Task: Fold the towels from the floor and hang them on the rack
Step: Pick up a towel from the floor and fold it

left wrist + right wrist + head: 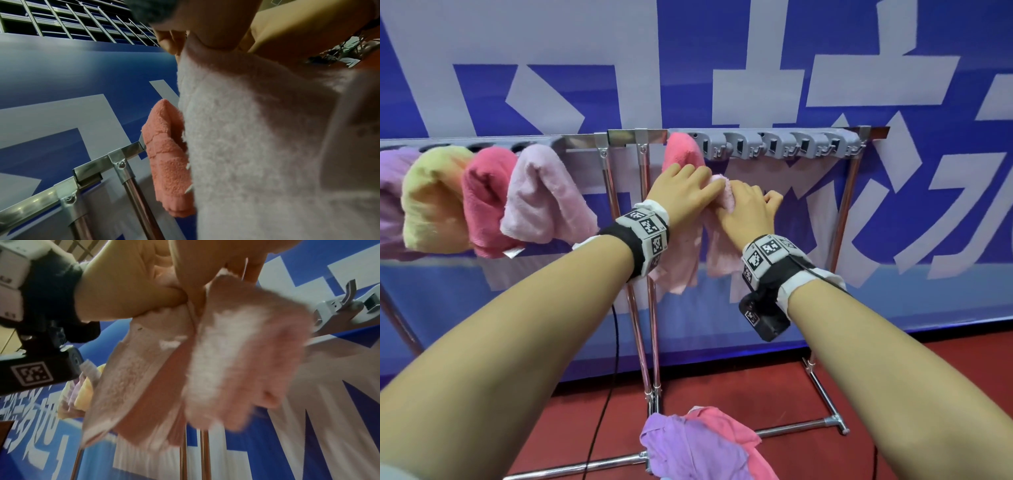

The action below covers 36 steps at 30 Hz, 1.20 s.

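My right hand and left hand both pinch the pale pink towel by its top fold, just below the grey clip bar; fingertips hidden behind cloth. Towel hangs long axis vertical, beside the coral towel already on the rack. Four hung towels left, purple one cut off. Floor pile partly out of frame

Pale pink towel, blue-and-white banner
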Motion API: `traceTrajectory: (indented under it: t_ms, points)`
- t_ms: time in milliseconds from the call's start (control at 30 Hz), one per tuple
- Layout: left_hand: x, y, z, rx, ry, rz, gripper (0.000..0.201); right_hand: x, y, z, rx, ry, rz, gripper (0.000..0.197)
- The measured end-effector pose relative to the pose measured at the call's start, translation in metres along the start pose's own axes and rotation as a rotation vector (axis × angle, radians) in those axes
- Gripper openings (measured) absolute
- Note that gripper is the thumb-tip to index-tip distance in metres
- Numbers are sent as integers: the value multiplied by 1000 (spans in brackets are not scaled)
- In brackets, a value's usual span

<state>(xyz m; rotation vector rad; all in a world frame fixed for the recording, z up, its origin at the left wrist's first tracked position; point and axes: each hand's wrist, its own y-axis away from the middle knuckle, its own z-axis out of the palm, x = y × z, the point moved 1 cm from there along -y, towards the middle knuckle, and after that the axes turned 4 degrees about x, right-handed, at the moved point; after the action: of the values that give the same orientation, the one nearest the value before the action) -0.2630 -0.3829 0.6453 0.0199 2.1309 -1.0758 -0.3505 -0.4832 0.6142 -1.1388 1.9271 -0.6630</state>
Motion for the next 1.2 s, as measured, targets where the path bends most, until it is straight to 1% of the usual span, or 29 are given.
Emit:
traceTrajectory:
  t_ms: [100, 167, 233, 267, 333, 367, 433, 500, 567, 633, 700, 767, 867, 967, 1033, 1067, 1133, 1200]
  points:
    - [-2, -6, 5, 10, 106, -71, 32, 7, -19, -2, 16, -59, 48, 13]
    - [-5, -12, 9, 42, 180, -115, 33, 12, -30, -7, 39, -54, 34, 21]
    - [-8, -16, 18, 48, 204, -71, 32, 17, -39, -11, 46, -12, -16, 31]
    - [-10, -17, 25, 22, 192, -50, 33, 19, -44, -12, 58, 8, -36, 34]
    - [-16, -18, 39, -14, 134, -42, 43, 26, -53, -11, 100, 33, -64, 39]
    - [-19, -19, 46, -3, 108, -41, 44, 30, -59, -9, 127, 35, -68, 41]
    - [-24, -26, 56, 20, 58, -39, 32, 35, -71, -6, 193, 20, -56, 43]
    - [-31, -36, 63, 52, -4, -42, 25, 38, -84, -4, 247, 17, -54, 42]
    - [-35, -47, 69, 67, -39, -91, 18, 40, -97, 0, 287, 20, -73, 40]
    - [-33, -57, 74, 71, -82, -127, 22, 42, -104, 5, 305, 22, -77, 39]
    - [-30, -63, 77, 56, -145, -160, 22, 44, -109, 11, 293, 30, -82, 39]
    - [-30, -65, 81, 58, -206, -161, 20, 45, -111, 16, 259, 54, -96, 42]
    - [-38, -62, 85, 106, -258, -119, 27, 47, -113, 22, 246, 35, -112, 46]
    - [-42, -56, 90, 141, -253, -35, 17, 53, -116, 27, 235, -14, -102, 55]
    - [-44, -53, 94, 160, -255, 0, 14, 54, -118, 32, 190, 14, -155, 63]
    - [-46, -52, 96, 166, -248, 5, 14, 54, -119, 35, 169, 28, -188, 63]
    - [-47, -53, 100, 176, -241, 0, 13, 54, -119, 40, 161, 34, -224, 54]
    - [-46, -55, 103, 183, -221, -8, 14, 55, -121, 42, 174, 33, -210, 41]
